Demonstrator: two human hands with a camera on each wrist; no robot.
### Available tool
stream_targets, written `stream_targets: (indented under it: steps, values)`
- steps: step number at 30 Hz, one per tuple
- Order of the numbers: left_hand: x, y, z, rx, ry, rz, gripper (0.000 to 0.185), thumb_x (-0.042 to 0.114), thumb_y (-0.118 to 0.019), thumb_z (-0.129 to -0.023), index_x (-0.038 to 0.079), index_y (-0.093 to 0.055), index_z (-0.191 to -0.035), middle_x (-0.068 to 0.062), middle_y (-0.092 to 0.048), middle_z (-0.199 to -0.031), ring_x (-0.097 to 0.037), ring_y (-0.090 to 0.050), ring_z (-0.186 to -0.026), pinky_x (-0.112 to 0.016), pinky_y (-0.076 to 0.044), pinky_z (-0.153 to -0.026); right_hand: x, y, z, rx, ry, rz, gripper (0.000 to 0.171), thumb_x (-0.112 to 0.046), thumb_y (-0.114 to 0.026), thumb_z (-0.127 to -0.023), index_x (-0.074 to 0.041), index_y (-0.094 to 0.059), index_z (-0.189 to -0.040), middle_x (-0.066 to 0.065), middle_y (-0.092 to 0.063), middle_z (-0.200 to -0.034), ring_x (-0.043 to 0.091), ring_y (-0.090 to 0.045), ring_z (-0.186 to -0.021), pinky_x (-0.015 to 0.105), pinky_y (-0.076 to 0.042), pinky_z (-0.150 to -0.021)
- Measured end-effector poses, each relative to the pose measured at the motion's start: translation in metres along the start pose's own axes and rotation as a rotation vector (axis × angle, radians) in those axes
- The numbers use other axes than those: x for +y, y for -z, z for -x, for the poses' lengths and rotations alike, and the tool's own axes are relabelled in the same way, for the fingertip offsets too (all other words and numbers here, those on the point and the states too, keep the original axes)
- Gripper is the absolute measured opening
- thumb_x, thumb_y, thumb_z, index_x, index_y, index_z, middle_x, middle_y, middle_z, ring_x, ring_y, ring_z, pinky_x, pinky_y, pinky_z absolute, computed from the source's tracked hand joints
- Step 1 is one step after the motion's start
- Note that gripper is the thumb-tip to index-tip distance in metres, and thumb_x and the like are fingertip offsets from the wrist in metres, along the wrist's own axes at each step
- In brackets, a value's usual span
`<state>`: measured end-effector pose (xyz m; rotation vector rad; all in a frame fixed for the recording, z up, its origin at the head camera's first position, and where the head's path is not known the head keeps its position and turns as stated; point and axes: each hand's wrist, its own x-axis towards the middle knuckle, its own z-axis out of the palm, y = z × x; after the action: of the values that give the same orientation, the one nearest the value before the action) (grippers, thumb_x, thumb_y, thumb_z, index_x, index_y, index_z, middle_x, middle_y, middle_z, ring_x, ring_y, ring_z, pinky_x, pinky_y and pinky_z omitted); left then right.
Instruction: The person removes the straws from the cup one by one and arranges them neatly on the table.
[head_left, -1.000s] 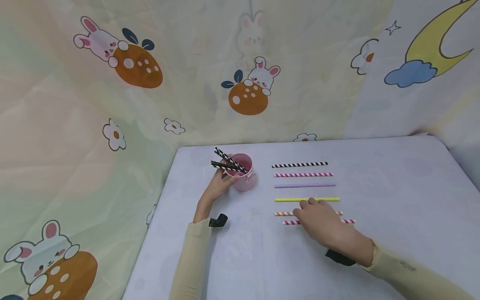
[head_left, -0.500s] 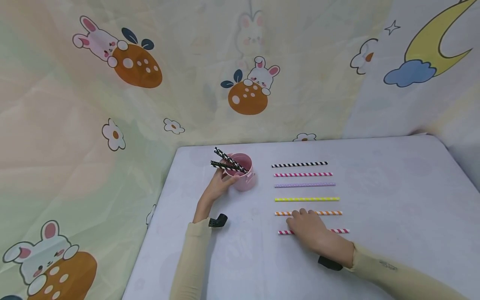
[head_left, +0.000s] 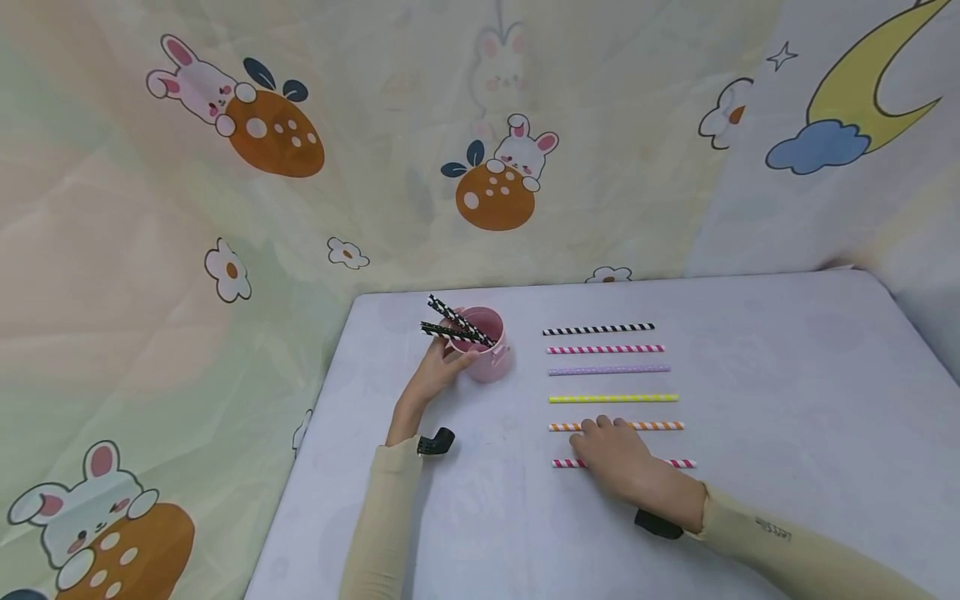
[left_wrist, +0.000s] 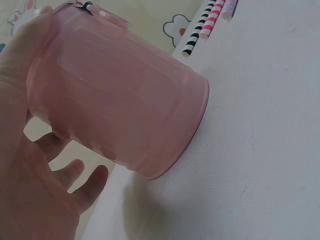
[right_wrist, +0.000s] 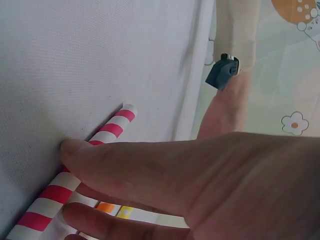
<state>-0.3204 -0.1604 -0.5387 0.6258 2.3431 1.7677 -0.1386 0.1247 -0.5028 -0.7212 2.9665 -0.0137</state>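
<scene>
My left hand grips the side of a pink cup, thumb toward the front. In the left wrist view the cup is tilted. Several black-and-white patterned straws lean out over its rim. My right hand pinches a red-and-white striped straw on the table; the right wrist view shows the thumb on one side of this straw and fingers on the other. Just beyond lies an orange-and-white striped straw, partly hidden by the fingertips.
Beyond these, a yellow straw, a lilac straw, a pink striped straw and a black striped straw lie in near-parallel rows. A white cloth covers the table. A printed curtain hangs behind it.
My right hand has drawn the red striped straw toward me and slightly left, widening its gap from the orange one. Over the last half second it barely moves. The left hand and cup stay still.
</scene>
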Motion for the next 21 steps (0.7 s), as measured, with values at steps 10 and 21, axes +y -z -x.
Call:
stream_targets:
  steps: [10, 21]
  values:
    - [0.023, 0.000, 0.005, -0.030, 0.047, -0.004, 0.080, 0.006, -0.066, -0.094, 0.008, -0.021, -0.160, -0.019, -0.031, -0.161, -0.036, -0.034, -0.147, -0.053, -0.029, -0.122, 0.001, -0.001, -0.001, -0.013, -0.012, -0.034, 0.011, -0.004, -0.076, -0.083, -0.005, -0.071, -0.093, 0.010, -0.062, -0.084, 0.027, -0.054, -0.076, 0.042, -0.049, -0.066]
    - [0.035, 0.000, 0.009, -0.034, 0.041, 0.020, 0.080, 0.009, -0.069, -0.094, 0.008, -0.022, -0.160, -0.020, -0.032, -0.160, -0.037, -0.035, -0.146, -0.053, -0.029, -0.122, 0.017, 0.016, -0.008, -0.056, -0.013, -0.211, 0.022, -0.018, -0.081, -0.079, -0.008, -0.067, -0.093, 0.001, -0.058, -0.084, 0.020, -0.052, -0.078, 0.037, -0.048, -0.067]
